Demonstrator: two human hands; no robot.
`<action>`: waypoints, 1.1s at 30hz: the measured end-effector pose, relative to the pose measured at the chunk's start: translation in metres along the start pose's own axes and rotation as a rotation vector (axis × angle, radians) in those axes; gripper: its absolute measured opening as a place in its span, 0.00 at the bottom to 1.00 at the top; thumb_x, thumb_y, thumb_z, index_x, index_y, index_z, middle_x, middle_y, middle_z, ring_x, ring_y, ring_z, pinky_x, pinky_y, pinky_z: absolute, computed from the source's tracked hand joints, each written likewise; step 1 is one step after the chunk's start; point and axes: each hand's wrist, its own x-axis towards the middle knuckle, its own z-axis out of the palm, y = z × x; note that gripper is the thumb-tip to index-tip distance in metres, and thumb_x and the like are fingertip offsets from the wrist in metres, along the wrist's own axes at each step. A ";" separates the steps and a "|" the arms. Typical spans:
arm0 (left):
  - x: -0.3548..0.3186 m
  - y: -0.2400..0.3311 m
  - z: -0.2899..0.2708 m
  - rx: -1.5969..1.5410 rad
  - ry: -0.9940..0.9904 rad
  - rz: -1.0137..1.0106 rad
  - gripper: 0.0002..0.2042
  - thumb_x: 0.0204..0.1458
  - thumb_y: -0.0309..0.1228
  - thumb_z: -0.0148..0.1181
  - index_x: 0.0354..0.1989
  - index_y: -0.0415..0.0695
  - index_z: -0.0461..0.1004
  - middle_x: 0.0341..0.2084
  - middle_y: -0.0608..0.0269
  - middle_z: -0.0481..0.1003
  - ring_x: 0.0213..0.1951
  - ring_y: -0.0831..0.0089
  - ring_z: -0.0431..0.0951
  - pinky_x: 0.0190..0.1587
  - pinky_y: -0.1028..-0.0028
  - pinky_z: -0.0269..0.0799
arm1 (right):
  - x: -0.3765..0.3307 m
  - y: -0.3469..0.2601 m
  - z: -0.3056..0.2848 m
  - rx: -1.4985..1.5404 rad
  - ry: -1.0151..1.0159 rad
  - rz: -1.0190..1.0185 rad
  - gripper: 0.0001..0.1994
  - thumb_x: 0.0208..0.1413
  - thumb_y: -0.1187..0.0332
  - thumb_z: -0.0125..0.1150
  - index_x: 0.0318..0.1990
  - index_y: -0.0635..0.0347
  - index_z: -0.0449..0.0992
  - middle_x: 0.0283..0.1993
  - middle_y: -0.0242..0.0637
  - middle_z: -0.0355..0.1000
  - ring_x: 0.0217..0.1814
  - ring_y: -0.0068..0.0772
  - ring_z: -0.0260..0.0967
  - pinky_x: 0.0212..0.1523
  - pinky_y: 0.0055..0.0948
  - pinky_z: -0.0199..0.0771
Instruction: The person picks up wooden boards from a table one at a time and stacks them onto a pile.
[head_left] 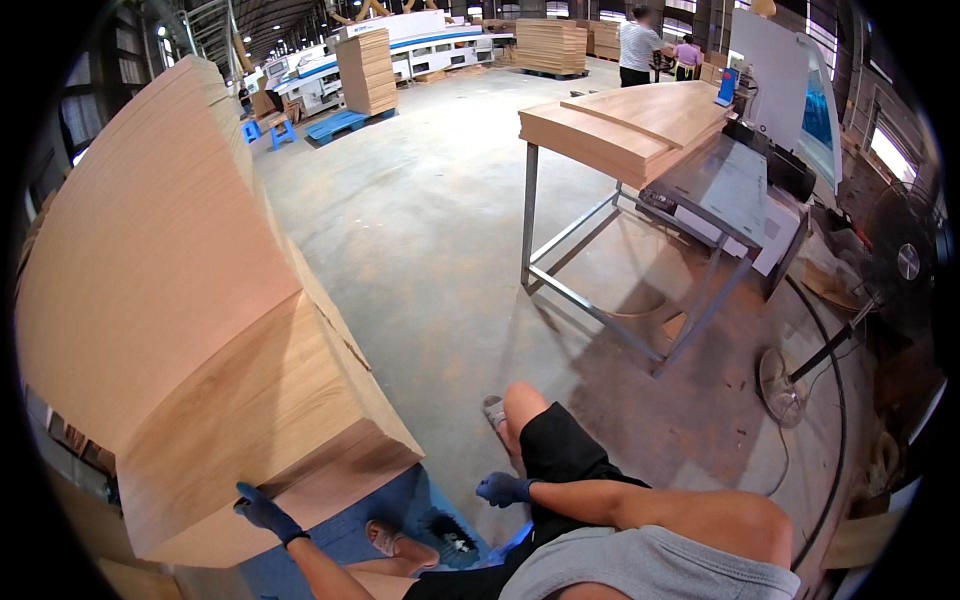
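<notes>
Wood-grain board stack (235, 410) fills the lower left, directly beside the person's left side, with a taller pale board pile (150, 230) rising beyond it. Its long axis runs obliquely, from the near left toward the far right, and its near long edge faces the body. Concrete floor (430, 250) spreads from the stack's right end across to the metal-framed desk (530, 215) ahead on the right, leaving open room between; more boards (630, 112) lie on that desk. A blue platform (345, 525) sits just below the near edge, around the left foot. Of the two gloved hands, the left hand (268, 512) is nearer, touching the top board at that edge; whether it grips, I cannot tell. The right hand (503, 490) is curled closed near the knee, well apart from the stack, nothing visible in it.
</notes>
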 end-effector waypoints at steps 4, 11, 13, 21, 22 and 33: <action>-0.005 0.003 0.010 0.009 -0.032 -0.001 0.33 0.51 0.57 0.55 0.38 0.30 0.67 0.32 0.43 0.75 0.35 0.50 0.75 0.38 0.60 0.69 | 0.014 -0.010 -0.056 -0.703 0.252 -0.895 0.08 0.49 0.62 0.58 0.27 0.56 0.72 0.28 0.37 0.73 0.29 0.37 0.73 0.30 0.36 0.71; 0.005 -0.015 0.003 -0.106 0.011 0.080 0.27 0.54 0.53 0.54 0.38 0.34 0.66 0.31 0.42 0.75 0.33 0.50 0.74 0.36 0.59 0.69 | -0.080 -0.148 -0.262 1.002 0.342 -0.756 0.10 0.56 0.63 0.51 0.34 0.60 0.73 0.30 0.37 0.72 0.33 0.33 0.72 0.40 0.30 0.75; -0.008 0.004 0.014 -0.029 0.012 0.057 0.26 0.55 0.51 0.54 0.39 0.33 0.67 0.31 0.44 0.75 0.34 0.50 0.75 0.36 0.59 0.68 | -0.122 -0.150 -0.346 0.895 0.476 -1.010 0.13 0.60 0.59 0.49 0.33 0.58 0.74 0.33 0.37 0.74 0.37 0.37 0.73 0.48 0.38 0.75; -0.010 0.006 0.010 -0.001 0.028 -0.011 0.27 0.54 0.53 0.55 0.35 0.33 0.67 0.29 0.46 0.74 0.31 0.55 0.73 0.34 0.62 0.68 | -0.238 -0.191 -0.477 1.453 0.675 -1.117 0.26 0.53 0.43 0.56 0.41 0.60 0.68 0.43 0.44 0.70 0.52 0.48 0.68 0.55 0.54 0.70; -0.010 0.005 0.008 -0.003 0.023 -0.005 0.27 0.54 0.53 0.55 0.35 0.33 0.67 0.29 0.46 0.74 0.31 0.55 0.73 0.34 0.62 0.68 | -0.240 -0.197 -0.488 1.469 0.648 -1.113 0.28 0.53 0.43 0.57 0.46 0.61 0.67 0.45 0.45 0.70 0.53 0.48 0.68 0.55 0.55 0.69; -0.022 0.008 0.001 0.262 0.339 0.388 0.30 0.56 0.49 0.53 0.52 0.29 0.66 0.39 0.42 0.75 0.41 0.51 0.74 0.45 0.62 0.69 | -0.208 -0.241 -0.443 0.986 0.645 -1.228 0.14 0.59 0.63 0.53 0.48 0.61 0.71 0.48 0.39 0.73 0.48 0.36 0.73 0.49 0.37 0.75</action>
